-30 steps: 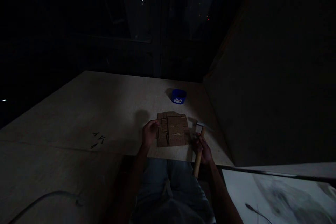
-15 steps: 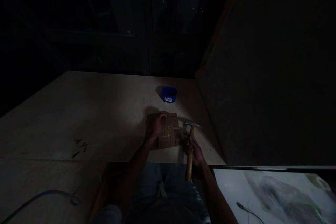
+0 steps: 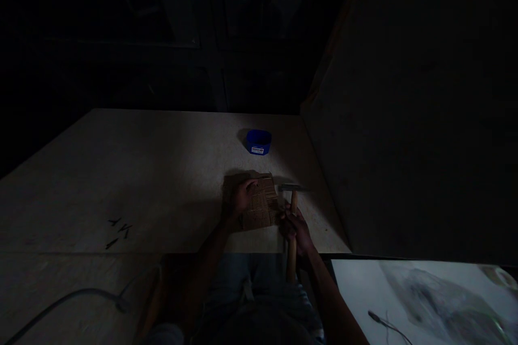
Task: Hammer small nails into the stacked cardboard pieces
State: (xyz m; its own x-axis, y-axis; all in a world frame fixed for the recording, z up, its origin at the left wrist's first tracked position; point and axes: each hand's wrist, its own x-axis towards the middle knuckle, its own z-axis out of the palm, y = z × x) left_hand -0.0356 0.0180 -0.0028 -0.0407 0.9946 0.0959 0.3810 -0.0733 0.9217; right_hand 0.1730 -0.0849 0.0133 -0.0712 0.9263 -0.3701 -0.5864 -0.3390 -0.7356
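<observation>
A brown piece of corrugated cardboard (image 3: 263, 205) with a creased, torn surface lies on the wooden tabletop in front of me. My left hand (image 3: 242, 197) grips its left side, fingers curled over the top toward the upper edge. Whether something small is also under the fingertips is too dark to tell. In my right hand (image 3: 297, 229) is a hammer (image 3: 294, 202), held around the middle of its wooden handle. The metal head points up and away from me, just right of the cardboard, and the handle's end hangs past the table edge.
Behind the cardboard stands a blue plastic tub (image 3: 259, 143) with a white label. Several dark, thin pieces (image 3: 121, 226) lie at left on the tabletop (image 3: 170, 172). A grey hose (image 3: 81, 292) curves at lower left. A dark panel (image 3: 404, 145) rises at right, above a white surface (image 3: 356, 285) with a cable.
The hammer has turned slightly in my right hand, its head shifting a little left. My left hand stays on the cardboard. The whole view has shifted slightly.
</observation>
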